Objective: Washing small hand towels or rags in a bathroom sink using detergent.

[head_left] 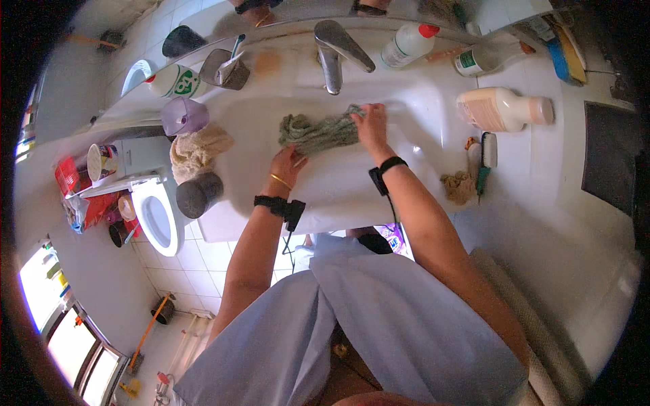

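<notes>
While both hands work a twisted grey-green cloth [318,132] over the white basin [338,183], the cloth lies stretched across the far part of the bowl, just near of the chrome tap [336,51]. The right hand [372,125] presses on the cloth's right end with its fingers curled down over it, gripping it; the left hand [286,164] sits at the near left end, and its fingers seem closed on or under the cloth, though the view does not show them clearly. Several things could go wrong, as I judge it. If the cloth is wet, a hard wring or twist could fling drips over the near rim of the basin onto the pale blue garment [379,318] and the tiled floor [183,271] below, making it slippery. A wide sweep to the left could knock the purple cup [183,116] or the dark grey cup [198,195], both of which stand close to the basin's left edge beside a beige cloth [196,150]. To the right, the pink-white bottle [504,108] lying on its side and the brush [486,159] are farther off and less at risk.
</notes>
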`<move>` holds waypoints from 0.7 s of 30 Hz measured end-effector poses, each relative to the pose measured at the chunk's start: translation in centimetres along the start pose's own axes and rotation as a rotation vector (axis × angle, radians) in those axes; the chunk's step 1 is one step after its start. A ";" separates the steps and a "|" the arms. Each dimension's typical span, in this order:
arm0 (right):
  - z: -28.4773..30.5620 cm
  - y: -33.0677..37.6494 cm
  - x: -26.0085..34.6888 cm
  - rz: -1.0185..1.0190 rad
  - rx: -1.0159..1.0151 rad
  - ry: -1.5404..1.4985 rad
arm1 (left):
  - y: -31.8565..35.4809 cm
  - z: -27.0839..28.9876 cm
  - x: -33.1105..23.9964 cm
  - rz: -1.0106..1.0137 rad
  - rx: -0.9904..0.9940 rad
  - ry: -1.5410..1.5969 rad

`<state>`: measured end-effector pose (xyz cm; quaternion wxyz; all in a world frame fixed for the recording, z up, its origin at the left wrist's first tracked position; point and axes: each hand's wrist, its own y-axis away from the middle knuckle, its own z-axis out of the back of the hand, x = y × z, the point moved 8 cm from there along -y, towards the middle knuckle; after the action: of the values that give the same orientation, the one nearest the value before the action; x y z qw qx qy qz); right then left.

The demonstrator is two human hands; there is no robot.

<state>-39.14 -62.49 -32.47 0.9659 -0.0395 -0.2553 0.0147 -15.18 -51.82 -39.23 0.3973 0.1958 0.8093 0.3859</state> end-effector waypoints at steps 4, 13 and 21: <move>-4.8 3.3 0.0 -0.202 0.021 -0.756 | -2.3 -0.7 3.3 0.130 0.309 0.053; -2.7 4.8 13.6 0.113 0.448 -0.612 | -0.5 -5.0 1.7 0.206 -0.028 0.332; -1.4 0.8 -1.3 -0.187 0.033 -0.087 | 0.3 -4.2 1.5 0.127 0.209 0.133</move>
<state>-39.59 -61.86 -34.42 0.9516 0.0012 -0.2993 -0.0696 -19.48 -52.65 -38.09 0.2946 0.2611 0.8557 0.3360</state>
